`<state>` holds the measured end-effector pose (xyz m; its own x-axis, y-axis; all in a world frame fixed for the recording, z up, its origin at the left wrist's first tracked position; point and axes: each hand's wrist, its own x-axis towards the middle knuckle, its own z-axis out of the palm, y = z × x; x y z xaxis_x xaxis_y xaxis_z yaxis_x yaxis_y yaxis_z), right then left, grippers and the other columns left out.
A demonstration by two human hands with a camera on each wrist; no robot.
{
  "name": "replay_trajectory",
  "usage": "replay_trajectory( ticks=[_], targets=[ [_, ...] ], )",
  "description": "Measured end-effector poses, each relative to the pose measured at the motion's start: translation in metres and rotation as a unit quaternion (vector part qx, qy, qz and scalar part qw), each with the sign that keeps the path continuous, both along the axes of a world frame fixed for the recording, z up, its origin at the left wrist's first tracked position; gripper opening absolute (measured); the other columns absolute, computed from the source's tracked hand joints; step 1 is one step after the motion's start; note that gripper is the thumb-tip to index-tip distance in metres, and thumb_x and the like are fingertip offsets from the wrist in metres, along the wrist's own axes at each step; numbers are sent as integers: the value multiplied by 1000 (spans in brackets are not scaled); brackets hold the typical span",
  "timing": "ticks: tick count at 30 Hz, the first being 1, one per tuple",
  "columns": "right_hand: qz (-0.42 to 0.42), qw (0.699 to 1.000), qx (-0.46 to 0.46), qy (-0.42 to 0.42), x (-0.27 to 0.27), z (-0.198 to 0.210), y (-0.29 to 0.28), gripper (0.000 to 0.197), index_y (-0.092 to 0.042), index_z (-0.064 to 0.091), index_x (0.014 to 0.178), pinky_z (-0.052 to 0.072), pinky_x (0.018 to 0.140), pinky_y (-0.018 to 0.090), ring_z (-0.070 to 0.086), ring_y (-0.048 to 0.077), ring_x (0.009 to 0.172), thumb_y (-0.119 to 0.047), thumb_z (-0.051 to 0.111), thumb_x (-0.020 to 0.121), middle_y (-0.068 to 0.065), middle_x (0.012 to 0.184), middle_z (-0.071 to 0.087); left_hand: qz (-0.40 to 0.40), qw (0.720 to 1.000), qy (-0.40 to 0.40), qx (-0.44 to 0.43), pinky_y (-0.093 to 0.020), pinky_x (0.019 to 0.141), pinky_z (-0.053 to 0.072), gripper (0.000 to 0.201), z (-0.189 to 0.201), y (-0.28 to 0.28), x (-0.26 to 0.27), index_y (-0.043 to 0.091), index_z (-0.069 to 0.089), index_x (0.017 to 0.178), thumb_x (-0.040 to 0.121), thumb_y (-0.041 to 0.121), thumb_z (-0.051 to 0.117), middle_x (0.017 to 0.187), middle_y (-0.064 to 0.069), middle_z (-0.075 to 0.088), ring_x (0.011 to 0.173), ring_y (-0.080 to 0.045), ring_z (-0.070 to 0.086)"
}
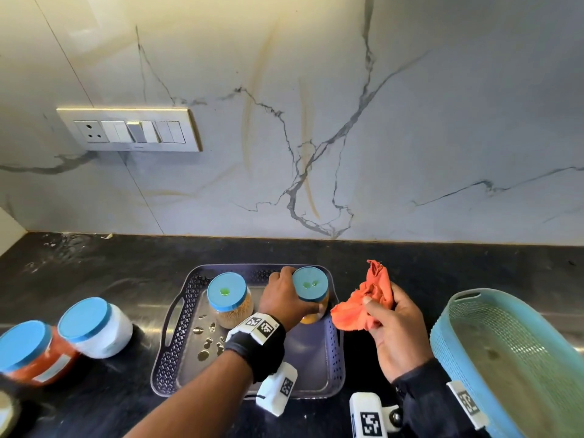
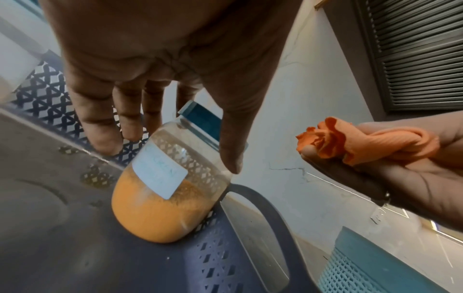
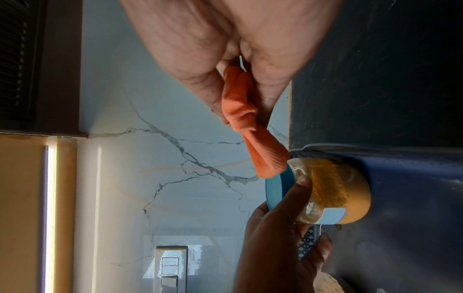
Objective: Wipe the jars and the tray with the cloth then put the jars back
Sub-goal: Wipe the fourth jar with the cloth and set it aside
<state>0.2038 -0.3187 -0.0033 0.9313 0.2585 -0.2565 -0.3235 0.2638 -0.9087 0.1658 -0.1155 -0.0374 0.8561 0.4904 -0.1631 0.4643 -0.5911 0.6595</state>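
Black counter (image 1: 94, 270): 2 jars off tray (image 1: 177, 349), 2 left; your left hand (image 1: 286, 300) half-open around yellow jar (image 1: 313, 298), right hand (image 1: 392, 330) clutching cloth (image 1: 366, 303); tray still spotted.

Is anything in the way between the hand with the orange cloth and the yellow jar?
Nothing visible is. The right hand holds the orange cloth just right of the yellow jar, with only open air between. The left hand reaches the jar from its other side.
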Motion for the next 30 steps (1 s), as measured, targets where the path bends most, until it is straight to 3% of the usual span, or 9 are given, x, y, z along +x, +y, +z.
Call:
replay_trajectory(
  ticks=[7, 10, 14, 16, 19, 21, 25, 28, 30],
  targets=[
    [-10, 998, -44, -45, 3, 6, -3, 29, -17, 67, 116, 56, 91, 48, 72, 32, 105, -4, 71, 90, 12, 111, 75, 2, 987, -141, -71, -16, 84, 50, 78, 39, -2, -25, 36, 43, 121, 62, 47, 93, 113, 20, 61, 104, 0, 61],
    [19, 991, -61, -115, -2, 22, 1, 36, -24, 75, 107, 56, 94, 51, 71, 34, 106, 7, 69, 88, 9, 106, 77, -9, 973, -213, -92, -9, 83, 49, 80, 61, -7, -45, 36, 45, 125, 63, 51, 93, 115, 24, 65, 106, 10, 62],
    [41, 966, -68, -247, -18, 61, 10, 56, -30, 76, 112, 57, 93, 33, 72, 15, 106, 18, 63, 85, -3, 110, 77, -6, 959, -282, -29, -13, 87, 49, 76, 72, -12, -64, 37, 51, 125, 63, 53, 93, 117, 26, 66, 108, 7, 63],
    [55, 924, -134, -354, -25, 73, 15, 55, -31, 74, 118, 55, 94, 24, 69, 7, 108, 11, 66, 83, -9, 115, 74, -15, 955, -297, -1, -16, 88, 50, 74, 75, -14, -72, 36, 54, 126, 64, 53, 91, 119, 22, 65, 109, 5, 63],
    [91, 828, -268, -484, -35, 78, 24, 46, -28, 73, 122, 49, 95, 17, 62, 4, 108, -19, 70, 77, -10, 117, 64, -32, 955, -296, 16, -23, 89, 53, 72, 75, -16, -81, 36, 55, 128, 65, 54, 85, 122, 17, 65, 109, 2, 64],
    [128, 773, -331, -526, -44, 78, 29, 44, -27, 72, 121, 51, 91, 24, 60, 10, 102, -36, 66, 79, -8, 113, 61, -44, 953, -299, 27, -27, 90, 53, 73, 74, -18, -87, 33, 55, 130, 65, 52, 81, 123, 16, 65, 111, 0, 63],
    [101, 683, -398, -604, -54, 78, 30, 35, -28, 75, 114, 56, 79, 37, 56, 18, 97, -36, 56, 86, -7, 107, 64, -60, 941, -330, 54, -25, 89, 54, 70, 79, -22, -96, 38, 49, 131, 68, 46, 80, 122, 16, 66, 110, -2, 65],
    [92, 706, -371, -596, -54, 79, 32, 28, -28, 72, 112, 57, 81, 36, 58, 16, 98, -24, 70, 84, -10, 108, 65, -63, 937, -330, 100, -34, 87, 56, 72, 81, -24, -97, 39, 47, 131, 67, 49, 78, 119, 16, 67, 105, -9, 68],
    [77, 733, -349, -579, -53, 81, 33, 29, -28, 67, 110, 57, 80, 36, 60, 13, 95, -19, 75, 83, -11, 106, 67, -74, 935, -325, 121, -33, 87, 55, 76, 85, -26, -97, 35, 46, 132, 65, 51, 79, 118, 16, 67, 103, -12, 68]
  ],
)
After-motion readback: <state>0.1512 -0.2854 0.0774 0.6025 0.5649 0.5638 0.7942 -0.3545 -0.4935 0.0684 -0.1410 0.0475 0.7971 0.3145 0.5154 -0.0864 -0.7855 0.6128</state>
